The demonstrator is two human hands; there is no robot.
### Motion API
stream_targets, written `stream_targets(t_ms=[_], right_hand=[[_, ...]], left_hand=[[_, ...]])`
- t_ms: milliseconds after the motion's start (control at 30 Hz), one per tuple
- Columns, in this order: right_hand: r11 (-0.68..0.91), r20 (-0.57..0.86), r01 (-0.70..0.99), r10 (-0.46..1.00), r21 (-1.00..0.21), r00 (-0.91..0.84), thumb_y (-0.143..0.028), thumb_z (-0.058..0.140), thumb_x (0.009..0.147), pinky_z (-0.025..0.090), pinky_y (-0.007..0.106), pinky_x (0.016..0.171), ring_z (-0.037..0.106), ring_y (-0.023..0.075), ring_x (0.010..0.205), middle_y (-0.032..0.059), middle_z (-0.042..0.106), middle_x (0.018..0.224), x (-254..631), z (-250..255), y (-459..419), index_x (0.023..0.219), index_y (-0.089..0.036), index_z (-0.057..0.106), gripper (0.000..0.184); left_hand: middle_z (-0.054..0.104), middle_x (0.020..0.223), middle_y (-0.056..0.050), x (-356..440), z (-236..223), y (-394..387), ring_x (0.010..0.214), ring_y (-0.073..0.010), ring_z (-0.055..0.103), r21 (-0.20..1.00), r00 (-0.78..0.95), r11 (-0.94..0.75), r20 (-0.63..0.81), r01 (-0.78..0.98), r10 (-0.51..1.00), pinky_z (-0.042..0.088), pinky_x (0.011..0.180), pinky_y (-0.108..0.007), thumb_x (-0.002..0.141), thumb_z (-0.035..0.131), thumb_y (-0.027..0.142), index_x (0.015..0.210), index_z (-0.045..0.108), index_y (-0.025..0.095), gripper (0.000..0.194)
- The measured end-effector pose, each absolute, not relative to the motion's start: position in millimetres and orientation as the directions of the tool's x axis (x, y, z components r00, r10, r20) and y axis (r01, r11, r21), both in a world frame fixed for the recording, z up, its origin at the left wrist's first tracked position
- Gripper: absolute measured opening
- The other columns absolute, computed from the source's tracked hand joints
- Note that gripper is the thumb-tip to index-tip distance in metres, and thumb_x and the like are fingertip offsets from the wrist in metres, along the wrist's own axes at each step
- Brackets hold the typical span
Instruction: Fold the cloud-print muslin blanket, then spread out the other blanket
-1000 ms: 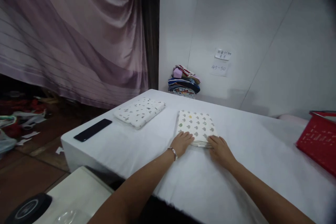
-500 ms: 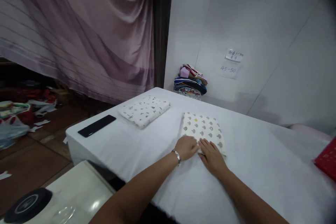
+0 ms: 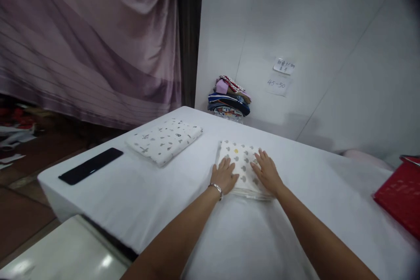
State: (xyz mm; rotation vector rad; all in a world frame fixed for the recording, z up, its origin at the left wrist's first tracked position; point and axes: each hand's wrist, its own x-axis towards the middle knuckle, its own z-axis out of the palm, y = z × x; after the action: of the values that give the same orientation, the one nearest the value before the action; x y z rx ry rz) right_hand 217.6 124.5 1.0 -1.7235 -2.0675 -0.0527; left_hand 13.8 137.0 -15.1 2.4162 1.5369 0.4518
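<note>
A folded white cloth (image 3: 244, 168) printed with grey shapes and a yellow one lies flat on the white-covered table (image 3: 183, 197). On its left edge rests my left hand (image 3: 224, 175), fingers spread, a silver bracelet at the wrist. My right hand (image 3: 266, 170) lies over the cloth's right side with its fingers apart. Neither hand grips the fabric. Another folded white cloth (image 3: 166, 140), with dark leaf-like prints, sits farther back to the left, apart from my hands.
A black flat object (image 3: 92, 166) lies near the table's left edge. Folded fabrics are piled (image 3: 229, 98) against the wall behind the table. A red bag-like item (image 3: 400, 194) is at the right. A pinkish curtain (image 3: 131, 43) hangs at the back left.
My hands have moved apart from the cloth's near edge to its two sides, and their fingers have spread. The view has turned slightly right.
</note>
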Motion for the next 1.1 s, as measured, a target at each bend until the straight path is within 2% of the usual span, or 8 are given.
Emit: stream_targets(t_ms=[100,267,367,467,633,767,900,1100], right_hand=[[0.086,0.258,0.987,0.965,-0.137,-0.049,-0.047,0.029,0.09,0.031,0.054,0.097,0.024,0.0306,0.132,0.0151,0.033,0.141,227.7,-21.1,141.5,0.132,-0.014,0.039,0.055],[0.114,0.293,0.991,0.952,-0.076,-0.087,-0.047,0.029,0.091,0.037,0.051,0.094,0.025,0.0301,0.131,0.0157,0.034,0.14,237.3,-50.3,145.1,0.132,-0.014,0.039,0.053],[0.188,0.351,0.968,0.929,-0.166,-0.12,-0.047,0.034,0.089,0.035,0.05,0.097,0.026,0.0296,0.131,0.016,0.038,0.138,244.1,-53.3,147.1,0.128,-0.013,0.044,0.052],[0.181,0.415,0.911,0.91,-0.37,-0.013,-0.05,0.039,0.086,0.035,0.048,0.099,0.031,0.0289,0.129,0.0135,0.04,0.137,253.3,-53.7,146.2,0.123,-0.016,0.052,0.052],[-0.081,0.192,0.712,0.936,-0.698,0.295,-0.058,0.045,0.078,0.04,0.042,0.097,0.047,0.0274,0.117,0.0109,0.048,0.131,263.7,-47.7,130.6,0.131,-0.019,0.045,0.066],[-0.242,0.029,0.651,0.926,-0.719,0.376,-0.062,0.049,0.073,0.039,0.041,0.096,0.047,0.0286,0.117,0.0155,0.045,0.132,258.7,-33.9,119.9,0.139,-0.014,0.03,0.084],[-0.323,-0.074,0.628,0.918,-0.708,0.389,-0.064,0.055,0.066,0.046,0.042,0.086,0.056,0.03,0.105,0.0194,0.053,0.123,258.6,-18.8,121.0,0.141,-0.013,0.025,0.096],[-0.292,-0.052,0.629,0.927,-0.721,0.371,-0.054,0.066,0.061,0.049,0.043,0.076,0.063,0.029,0.085,0.0158,0.062,0.106,312.8,-8.3,136.8,0.137,-0.015,0.035,0.091]], left_hand=[[0.021,0.148,-0.004,13.7,-15.7,136.7,0.136,-0.0236,0.012,0.368,0.396,-0.414,0.128,0.832,0.909,0.022,0.102,-0.057,0.087,0.032,0.046,0.13,0.037,0.026,0.048],[0.021,0.148,-0.003,13.8,-18.5,136.4,0.136,-0.0236,0.012,0.381,0.388,-0.407,0.13,0.83,0.913,0.025,0.1,-0.057,0.086,0.033,0.046,0.13,0.036,0.027,0.048],[0.022,0.147,-0.003,14.2,-18.2,135.9,0.136,-0.0236,0.012,0.399,0.383,-0.403,0.134,0.824,0.914,0.025,0.1,-0.056,0.086,0.034,0.046,0.129,0.037,0.027,0.048],[0.023,0.147,-0.003,14.7,-17.4,134.3,0.135,-0.0241,0.013,0.423,0.378,-0.397,0.133,0.814,0.916,0.026,0.1,-0.056,0.086,0.034,0.045,0.129,0.037,0.027,0.047],[0.022,0.147,-0.004,13.1,-18.5,130.3,0.135,-0.024,0.013,0.475,0.321,-0.375,0.195,0.796,0.927,0.032,0.1,-0.048,0.083,0.04,0.033,0.125,0.041,0.024,0.043],[0.025,0.145,-0.012,4.9,-19.1,134.3,0.133,-0.0273,0.02,0.583,0.145,-0.226,0.184,0.78,0.972,0.034,0.101,-0.041,0.079,0.045,0.027,0.128,0.038,0.015,0.051],[0.047,0.127,-0.014,-0.9,-16.4,139.3,0.116,-0.0248,0.045,0.664,0.035,-0.098,0.109,0.741,0.993,0.038,0.096,-0.036,0.075,0.046,0.022,0.127,0.036,0.013,0.054],[0.049,0.117,-0.01,22.7,-16.5,111.3,0.097,-0.0218,0.055,0.754,0.171,-0.104,-0.011,0.648,0.985,0.044,0.083,-0.031,0.071,0.056,0.035,0.125,0.035,0.019,0.061]])
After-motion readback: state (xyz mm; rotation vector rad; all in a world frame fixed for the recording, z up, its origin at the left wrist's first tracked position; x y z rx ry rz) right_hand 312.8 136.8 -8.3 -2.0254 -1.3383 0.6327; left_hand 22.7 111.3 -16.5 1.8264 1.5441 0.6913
